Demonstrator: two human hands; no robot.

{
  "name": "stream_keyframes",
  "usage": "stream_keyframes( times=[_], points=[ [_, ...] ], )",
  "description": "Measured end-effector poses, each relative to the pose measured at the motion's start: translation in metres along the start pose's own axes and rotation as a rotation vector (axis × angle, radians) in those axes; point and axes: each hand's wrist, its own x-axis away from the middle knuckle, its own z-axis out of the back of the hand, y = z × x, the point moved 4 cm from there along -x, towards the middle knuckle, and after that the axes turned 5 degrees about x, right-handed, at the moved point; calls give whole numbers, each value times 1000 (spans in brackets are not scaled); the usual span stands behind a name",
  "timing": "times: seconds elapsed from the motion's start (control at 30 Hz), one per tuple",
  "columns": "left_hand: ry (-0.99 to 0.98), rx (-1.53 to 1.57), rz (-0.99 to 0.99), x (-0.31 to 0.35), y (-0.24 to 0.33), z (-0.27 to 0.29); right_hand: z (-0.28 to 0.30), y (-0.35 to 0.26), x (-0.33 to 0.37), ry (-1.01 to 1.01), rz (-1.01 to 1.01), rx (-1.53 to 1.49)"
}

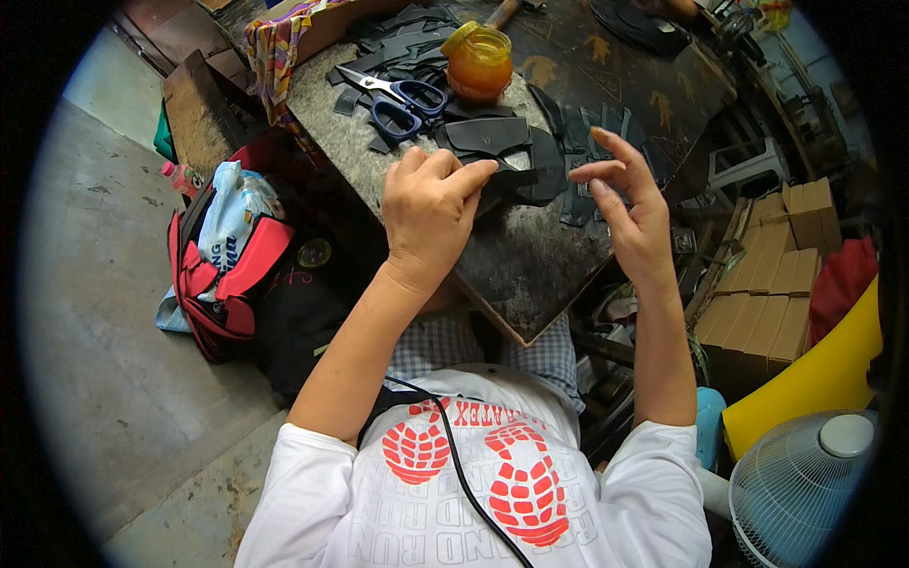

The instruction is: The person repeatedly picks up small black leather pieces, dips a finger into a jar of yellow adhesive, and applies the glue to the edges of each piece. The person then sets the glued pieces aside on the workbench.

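Your left hand, its fingers curled, pinches a black piece between thumb and forefinger above the near part of the counter. Your right hand is released, raised beside the piece and apart from it, with its fingers loosely parted.

Just beyond the held piece lies a curved black panel, and next to it, on your left, a flat grey panel. Scissors with blue handles rest farther left, their blades pointing away from you. Behind the grey panel stands a jar with orange contents; a yellow lid tilts at its mouth. Dark scraps are heaped beyond the scissors, and a wooden handle shows behind the jar.

Outside the counter, on your left, red pieces lie against a blue-and-white bag. On your right are cardboard boxes, a red cloth, a yellow sheet and, nearest you, a white fan.
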Motion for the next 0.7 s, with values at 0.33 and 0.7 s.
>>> stream_keyframes(
  times=[0.33,0.7],
  points=[
    [-345,1035,507,38,19,-14,-43,18,46,-62,-254,-545],
    [-356,911,669,55,18,-14,-31,20,59,-6,-182,224]
  ],
)
